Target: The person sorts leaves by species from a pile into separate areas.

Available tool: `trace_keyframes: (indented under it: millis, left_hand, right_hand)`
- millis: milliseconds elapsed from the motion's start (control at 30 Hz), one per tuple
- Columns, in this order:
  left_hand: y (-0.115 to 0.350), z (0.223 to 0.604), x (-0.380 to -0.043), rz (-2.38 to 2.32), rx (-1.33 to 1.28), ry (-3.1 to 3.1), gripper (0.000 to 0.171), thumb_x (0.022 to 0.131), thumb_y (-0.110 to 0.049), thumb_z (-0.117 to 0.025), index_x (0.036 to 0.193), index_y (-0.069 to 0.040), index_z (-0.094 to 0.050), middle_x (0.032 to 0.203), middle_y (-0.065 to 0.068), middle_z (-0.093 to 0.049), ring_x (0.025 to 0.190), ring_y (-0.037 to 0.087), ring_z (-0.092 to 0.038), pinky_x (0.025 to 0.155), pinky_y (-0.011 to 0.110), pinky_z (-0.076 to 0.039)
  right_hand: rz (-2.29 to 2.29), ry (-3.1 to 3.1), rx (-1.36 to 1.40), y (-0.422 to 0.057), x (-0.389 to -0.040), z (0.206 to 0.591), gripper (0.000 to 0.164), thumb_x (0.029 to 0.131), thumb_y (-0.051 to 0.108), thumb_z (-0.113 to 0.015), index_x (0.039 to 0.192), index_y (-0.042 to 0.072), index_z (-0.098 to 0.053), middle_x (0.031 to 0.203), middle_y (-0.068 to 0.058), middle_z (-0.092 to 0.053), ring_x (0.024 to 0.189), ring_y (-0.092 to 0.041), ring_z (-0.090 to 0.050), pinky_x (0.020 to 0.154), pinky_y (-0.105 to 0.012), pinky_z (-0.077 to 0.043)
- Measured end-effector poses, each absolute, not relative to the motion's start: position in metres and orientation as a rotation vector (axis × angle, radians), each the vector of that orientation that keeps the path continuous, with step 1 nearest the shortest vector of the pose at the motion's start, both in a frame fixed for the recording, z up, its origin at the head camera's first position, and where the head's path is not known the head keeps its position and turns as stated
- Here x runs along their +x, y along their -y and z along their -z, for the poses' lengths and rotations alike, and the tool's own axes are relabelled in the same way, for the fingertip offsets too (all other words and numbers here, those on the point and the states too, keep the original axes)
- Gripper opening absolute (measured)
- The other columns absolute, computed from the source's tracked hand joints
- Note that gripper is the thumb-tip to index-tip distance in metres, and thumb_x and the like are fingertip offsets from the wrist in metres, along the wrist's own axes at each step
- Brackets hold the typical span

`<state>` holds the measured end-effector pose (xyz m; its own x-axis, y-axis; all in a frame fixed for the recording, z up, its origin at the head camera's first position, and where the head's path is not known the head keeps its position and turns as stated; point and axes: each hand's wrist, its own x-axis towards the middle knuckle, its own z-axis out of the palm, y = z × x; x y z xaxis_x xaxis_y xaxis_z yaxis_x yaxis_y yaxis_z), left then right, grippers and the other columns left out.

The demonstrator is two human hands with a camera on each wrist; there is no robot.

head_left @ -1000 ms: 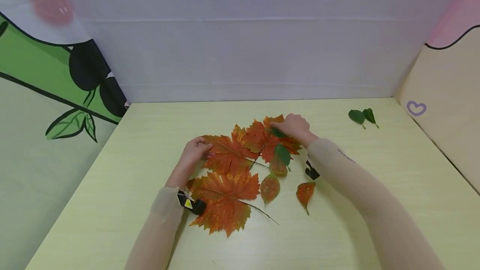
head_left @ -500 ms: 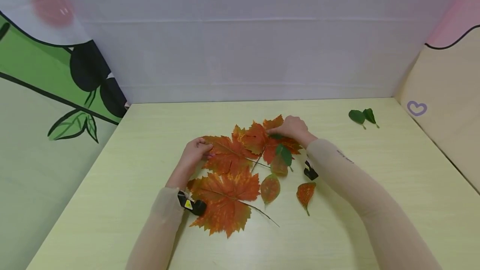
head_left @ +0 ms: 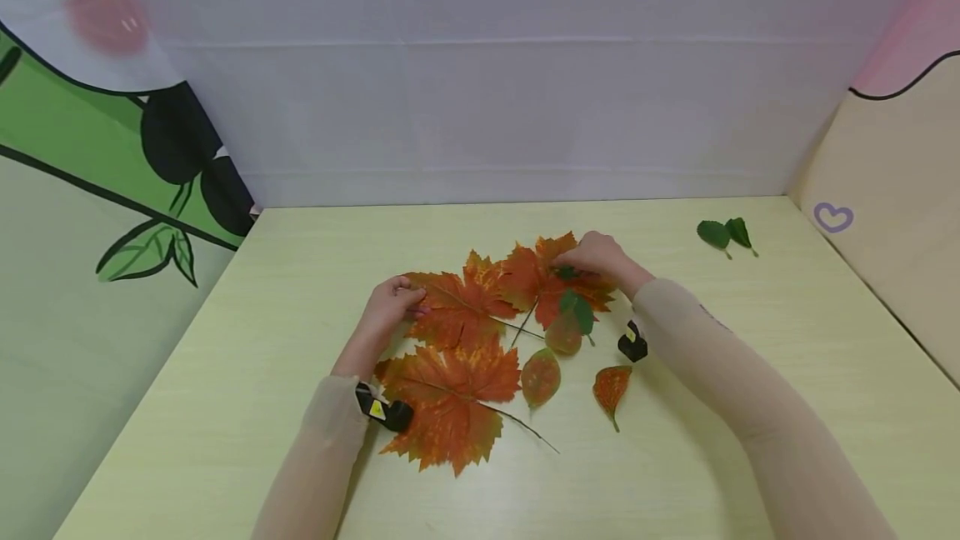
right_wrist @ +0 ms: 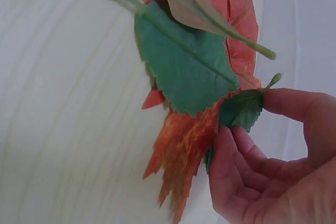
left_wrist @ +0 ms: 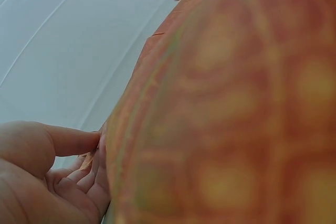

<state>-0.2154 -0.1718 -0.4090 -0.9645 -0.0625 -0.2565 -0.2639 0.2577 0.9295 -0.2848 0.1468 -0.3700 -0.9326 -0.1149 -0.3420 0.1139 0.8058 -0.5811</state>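
Observation:
My left hand (head_left: 388, 305) pinches the left edge of an orange artificial maple leaf (head_left: 450, 311), thumb against fingers in the left wrist view. A second maple leaf (head_left: 521, 277) overlaps it on the right. Over that one, my right hand (head_left: 596, 255) holds a small green leaf (right_wrist: 242, 109) between thumb and fingertips, with the stem beside the thumb. Another green leaf (head_left: 577, 311) lies just below, partly over an orange-green oval leaf (head_left: 563, 336). A large maple leaf (head_left: 450, 402) lies in front, under the left wrist's camera.
A second oval leaf (head_left: 540, 377) and a small orange leaf (head_left: 612, 390) lie on the pale wooden table (head_left: 675, 473). Two green leaves (head_left: 713, 233) sit at the back right. A white cloth wall (head_left: 480, 123) stands behind, with printed panels on both sides.
My right hand shifts slightly left, then right, and the right maple leaf with the small leaves on it slides right along with it. My left hand stays in place.

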Motion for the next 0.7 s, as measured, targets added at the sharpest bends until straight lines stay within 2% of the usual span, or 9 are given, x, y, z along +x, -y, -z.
trace_keyframes:
  millis: [167, 367, 467, 633, 700]
  left_hand:
    - [0.171, 0.41, -0.216, -1.792, -0.314, -2.349, 0.015, 0.092, -0.012, -0.051, 0.097, -0.004, -0.039, 0.076, 0.002, -0.057, 0.06, 0.009, -0.06, 0.062, 0.023, -0.05]
    - [0.172, 0.41, -0.215, -1.799, -0.319, -2.339, 0.015, 0.092, -0.011, -0.051, 0.097, -0.003, -0.039, 0.077, 0.003, -0.057, 0.06, 0.008, -0.06, 0.062, 0.022, -0.05]
    - [0.171, 0.409, -0.215, -1.797, -0.32, -2.341, 0.015, 0.092, -0.011, -0.051, 0.097, -0.004, -0.039, 0.078, 0.003, -0.056, 0.06, 0.008, -0.06, 0.062, 0.022, -0.05]
    - [0.171, 0.407, -0.214, -1.786, -0.312, -2.353, 0.015, 0.092, -0.012, -0.051, 0.097, -0.004, -0.039, 0.079, 0.003, -0.056, 0.061, 0.008, -0.061, 0.062, 0.022, -0.05]
    - [0.171, 0.407, -0.214, -1.786, -0.311, -2.354, 0.015, 0.092, -0.012, -0.051, 0.097, -0.004, -0.039, 0.079, 0.003, -0.056, 0.061, 0.008, -0.06, 0.062, 0.022, -0.05]
  right_hand:
    - [0.92, -2.632, 0.02, -0.157, -0.284, 0.368, 0.03, 0.073, 0.032, -0.068, 0.067, 0.004, -0.06, 0.059, -0.004, -0.06, 0.051, -0.016, -0.057, 0.05, -0.026, -0.046]
    - [0.935, -2.676, 0.015, -0.166, -0.28, 0.361, 0.027, 0.075, 0.028, -0.066, 0.067, 0.003, -0.063, 0.061, -0.006, -0.063, 0.053, -0.016, -0.06, 0.054, -0.027, -0.05]
    - [0.88, -2.724, 0.017, -0.169, -0.277, 0.355, 0.026, 0.077, 0.023, -0.06, 0.057, 0.007, -0.056, 0.052, -0.002, -0.056, 0.049, -0.015, -0.056, 0.05, -0.025, -0.046]
    - [0.774, -2.78, -0.005, -0.176, -0.272, 0.348, 0.034, 0.077, 0.017, -0.051, 0.045, 0.016, -0.039, 0.042, 0.006, -0.035, 0.043, -0.011, -0.038, 0.045, -0.023, -0.029]
    - [0.775, -2.785, -0.022, -0.18, -0.272, 0.348, 0.031, 0.078, 0.015, -0.05, 0.047, 0.013, -0.044, 0.043, 0.004, -0.039, 0.044, -0.011, -0.038, 0.045, -0.023, -0.029]
